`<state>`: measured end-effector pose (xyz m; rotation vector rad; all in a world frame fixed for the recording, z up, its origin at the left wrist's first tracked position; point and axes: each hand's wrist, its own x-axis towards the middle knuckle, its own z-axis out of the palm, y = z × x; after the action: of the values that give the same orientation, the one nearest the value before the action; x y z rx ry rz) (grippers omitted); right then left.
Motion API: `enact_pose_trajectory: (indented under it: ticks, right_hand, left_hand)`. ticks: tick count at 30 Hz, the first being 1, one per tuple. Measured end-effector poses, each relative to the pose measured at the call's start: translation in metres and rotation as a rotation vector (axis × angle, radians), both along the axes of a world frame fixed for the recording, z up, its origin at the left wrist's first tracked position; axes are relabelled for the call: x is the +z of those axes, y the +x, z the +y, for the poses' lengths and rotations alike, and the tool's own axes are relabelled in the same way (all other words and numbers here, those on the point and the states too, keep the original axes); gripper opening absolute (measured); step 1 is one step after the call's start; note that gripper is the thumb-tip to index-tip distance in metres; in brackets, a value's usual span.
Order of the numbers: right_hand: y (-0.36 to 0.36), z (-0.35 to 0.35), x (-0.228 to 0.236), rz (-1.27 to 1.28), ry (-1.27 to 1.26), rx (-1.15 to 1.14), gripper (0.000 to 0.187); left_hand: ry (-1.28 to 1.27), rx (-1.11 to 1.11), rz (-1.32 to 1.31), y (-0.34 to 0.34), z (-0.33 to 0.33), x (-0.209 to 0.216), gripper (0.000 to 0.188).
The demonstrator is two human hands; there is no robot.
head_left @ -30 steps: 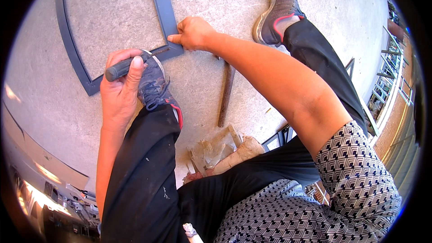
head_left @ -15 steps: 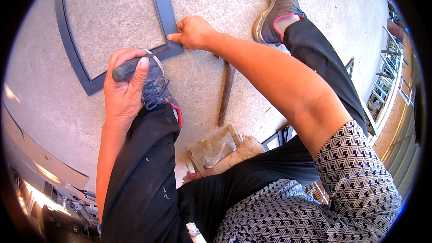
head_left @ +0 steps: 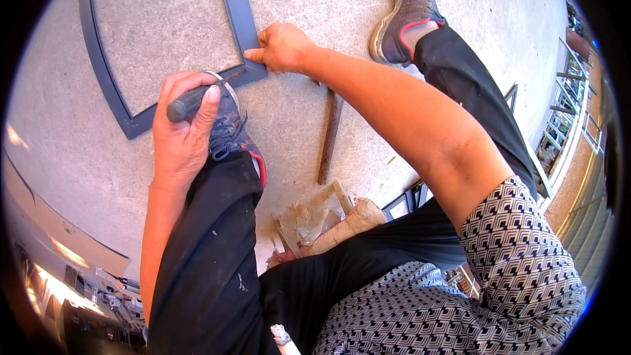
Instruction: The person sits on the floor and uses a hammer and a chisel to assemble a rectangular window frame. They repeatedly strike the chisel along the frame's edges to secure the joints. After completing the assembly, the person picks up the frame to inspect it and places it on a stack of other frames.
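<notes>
Head view: one grey frame (head_left: pixel 237 16), laid on the floor (head_left: pixel 289 118). One dark-handled tool (head_left: pixel 186 103), clasped in the left hand (head_left: pixel 181 138), its shaft directed over the frame's near bar. Right hand (head_left: pixel 284 48), held apart from the left, thumb placed on the frame's corner; whether the frame is gripped cannot be told. One brown rod (head_left: pixel 330 138), partly hidden by the right forearm (head_left: pixel 374 98).

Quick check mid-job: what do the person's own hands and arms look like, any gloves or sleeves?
The left hand and right hand are ungloved, with no watch visible. Both forearms are bare. The right arm has a short sleeve in a black-and-white geometric print; the left sleeve isn't visible.
</notes>
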<state>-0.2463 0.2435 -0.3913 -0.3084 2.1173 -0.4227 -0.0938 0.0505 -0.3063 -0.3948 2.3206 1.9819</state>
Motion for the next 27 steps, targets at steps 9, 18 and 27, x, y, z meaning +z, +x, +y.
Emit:
enact_pose_trajectory:
  ticks: [9,18,27]
  right_hand:
    - [0.001,0.004,-0.001,-0.014,-0.039,-0.033,0.047]
    - [0.074,0.037,0.062,0.400,-0.168,-0.298,0.037]
    - [0.177,0.127,0.070,0.198,0.344,-0.421,0.045]
  left_hand:
    - [-0.200,-0.106,0.091,-0.004,0.004,0.006,0.020]
    - [-0.272,-0.157,0.209,0.000,0.011,0.004,0.019]
    - [-0.335,-0.213,0.257,0.004,0.018,0.002,0.021]
